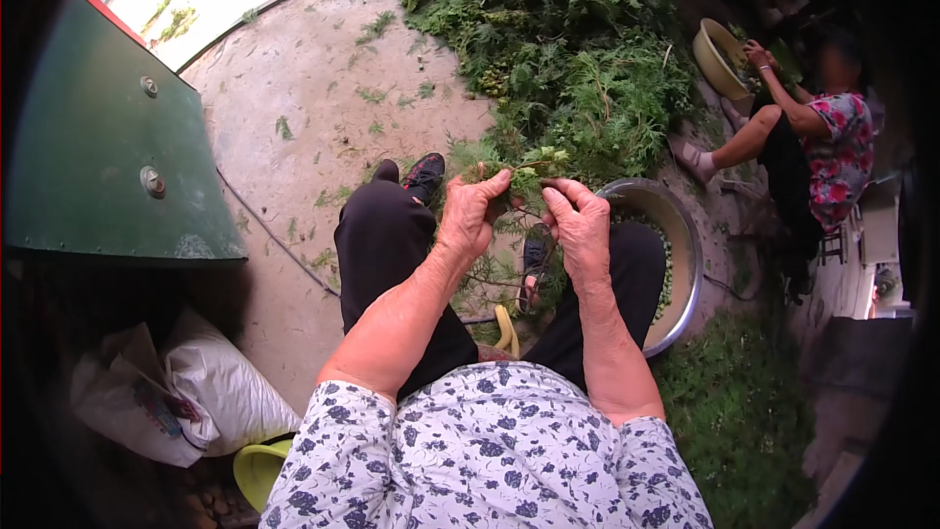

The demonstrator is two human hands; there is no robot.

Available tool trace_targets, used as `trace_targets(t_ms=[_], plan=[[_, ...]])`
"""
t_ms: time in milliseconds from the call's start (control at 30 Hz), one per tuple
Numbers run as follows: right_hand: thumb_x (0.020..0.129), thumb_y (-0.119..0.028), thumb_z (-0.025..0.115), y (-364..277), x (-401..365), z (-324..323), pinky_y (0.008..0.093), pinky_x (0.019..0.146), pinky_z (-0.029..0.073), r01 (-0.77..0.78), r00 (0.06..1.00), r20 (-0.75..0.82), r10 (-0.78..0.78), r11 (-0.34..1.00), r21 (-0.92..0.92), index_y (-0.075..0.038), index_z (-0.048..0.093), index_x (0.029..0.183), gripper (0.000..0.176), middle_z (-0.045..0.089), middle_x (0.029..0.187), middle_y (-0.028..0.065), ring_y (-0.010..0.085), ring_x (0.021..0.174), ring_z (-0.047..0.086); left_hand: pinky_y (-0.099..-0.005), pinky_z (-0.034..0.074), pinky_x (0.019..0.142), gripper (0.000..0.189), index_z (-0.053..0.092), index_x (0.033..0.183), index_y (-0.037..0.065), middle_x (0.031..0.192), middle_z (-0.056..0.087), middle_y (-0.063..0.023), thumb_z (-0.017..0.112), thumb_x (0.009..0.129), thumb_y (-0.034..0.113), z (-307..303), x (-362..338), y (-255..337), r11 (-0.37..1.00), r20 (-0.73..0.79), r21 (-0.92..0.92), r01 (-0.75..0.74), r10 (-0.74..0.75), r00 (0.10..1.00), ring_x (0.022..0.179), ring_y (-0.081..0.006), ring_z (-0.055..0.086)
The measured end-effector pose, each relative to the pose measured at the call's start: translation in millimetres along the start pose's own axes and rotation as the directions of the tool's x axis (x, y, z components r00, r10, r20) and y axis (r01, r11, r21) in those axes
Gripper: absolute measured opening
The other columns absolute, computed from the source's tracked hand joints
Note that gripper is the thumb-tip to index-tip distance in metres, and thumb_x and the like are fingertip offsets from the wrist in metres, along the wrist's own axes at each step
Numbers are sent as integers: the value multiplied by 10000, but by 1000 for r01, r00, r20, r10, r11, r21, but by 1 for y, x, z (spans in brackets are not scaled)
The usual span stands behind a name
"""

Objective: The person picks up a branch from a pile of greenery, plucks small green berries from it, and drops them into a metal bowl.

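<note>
A green cypress sprig (529, 174) is held in front of me above my knees. My left hand (470, 213) is closed round its left side, thumb pressed against the fingers. Thumb and fingers of my right hand (582, 227) pinch at the sprig's right side; what exactly sits between the fingertips is too small to make out. Beside my right knee stands a metal basin (697, 279), partly hidden by my leg, with small green cones (668, 274) along its inside. More leafy stems hang below my hands, between my legs.
A large heap of cypress branches (548, 29) lies ahead. On the right another person (832, 137) sits with hands at a yellowish basin (723, 57). A green metal panel (108, 147), a cable (279, 240) and white sacks (220, 387) are on the left. Cut greenery (734, 402) covers the floor behind right.
</note>
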State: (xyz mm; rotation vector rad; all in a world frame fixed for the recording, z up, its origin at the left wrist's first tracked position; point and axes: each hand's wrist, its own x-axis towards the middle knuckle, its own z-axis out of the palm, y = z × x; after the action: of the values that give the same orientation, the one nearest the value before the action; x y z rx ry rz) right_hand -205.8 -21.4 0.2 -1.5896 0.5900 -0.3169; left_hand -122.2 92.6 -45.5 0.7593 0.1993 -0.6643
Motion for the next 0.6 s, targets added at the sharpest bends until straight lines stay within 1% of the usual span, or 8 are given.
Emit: trace_targets(t_ms=[67, 100, 167, 233, 367, 500, 567, 600], plan=[[834, -77, 605, 8, 4, 2, 172, 435, 351, -44, 996, -68, 56, 986, 158, 24, 612, 988, 184, 554, 657, -13, 41, 520, 478, -303, 535, 562, 120, 560, 844, -16, 799, 609, -82, 648, 769, 14, 1, -2, 1, 1000, 36, 2, 31, -31, 999, 666, -168, 601], [832, -59, 604, 13, 7, 0, 180, 438, 346, -28, 999, -28, 36, 971, 236, 28, 611, 1012, 200, 548, 672, -13, 45, 529, 466, -296, 531, 556, 117, 567, 853, -18, 803, 614, -82, 645, 773, 17, 3, -3, 2, 999, 74, 26, 24, -26, 997, 666, -167, 601], [830, -53, 603, 15, 10, 0, 183, 442, 347, 23, 1000, 7, -25, 974, 226, 29, 610, 1018, 205, 548, 683, -11, 47, 536, 462, -272, 517, 525, 112, 588, 869, -15, 808, 626, -80, 636, 788, 46, 6, -6, 2, 993, 133, 122, 3, -19, 991, 669, -158, 603], [829, -47, 602, 14, 11, 0, 187, 446, 347, 77, 995, 41, -88, 973, 215, 30, 610, 1024, 211, 548, 693, -9, 49, 544, 458, -266, 513, 512, 118, 591, 871, -13, 803, 626, -76, 639, 789, 57, 13, -14, 4, 987, 119, 163, -5, -15, 993, 672, -152, 603], [839, -110, 598, 8, 11, 0, 228, 563, 443, 228, 973, 63, -220, 958, -173, 43, 594, 1035, 249, 582, 867, 59, 97, 602, 544, -249, 501, 477, 147, 607, 899, -16, 793, 627, -64, 637, 800, 89, 11, -13, 3, 956, 200, 291, -46, -14, 980, 660, -132, 599], [843, -117, 596, 9, 11, -1, 207, 534, 434, 220, 975, 69, -210, 950, -222, 22, 619, 984, 199, 590, 839, 46, 82, 599, 540, -243, 498, 479, 146, 622, 884, -21, 788, 631, -68, 647, 789, 86, 13, -15, 5, 912, 236, 400, -88, -9, 972, 640, -129, 592], [851, -116, 589, 1, 11, -2, 193, 493, 421, -137, 986, 111, 127, 986, 95, 2, 618, 936, 148, 594, 791, 29, 65, 578, 525, -242, 497, 479, 139, 623, 874, -19, 783, 630, -67, 650, 782, 80, 12, -14, 5, 895, 246, 435, -99, -13, 969, 633, -129, 589], [851, -116, 589, 2, 12, -2, 193, 493, 421, -137, 986, 111, 127, 986, 95, 2, 618, 936, 148, 594, 791, 29, 65, 578, 525, -246, 486, 469, 140, 622, 870, -22, 777, 629, -69, 652, 774, 75, 12, -13, 5, 927, 206, 373, -40, -41, 978, 627, -137, 586]])
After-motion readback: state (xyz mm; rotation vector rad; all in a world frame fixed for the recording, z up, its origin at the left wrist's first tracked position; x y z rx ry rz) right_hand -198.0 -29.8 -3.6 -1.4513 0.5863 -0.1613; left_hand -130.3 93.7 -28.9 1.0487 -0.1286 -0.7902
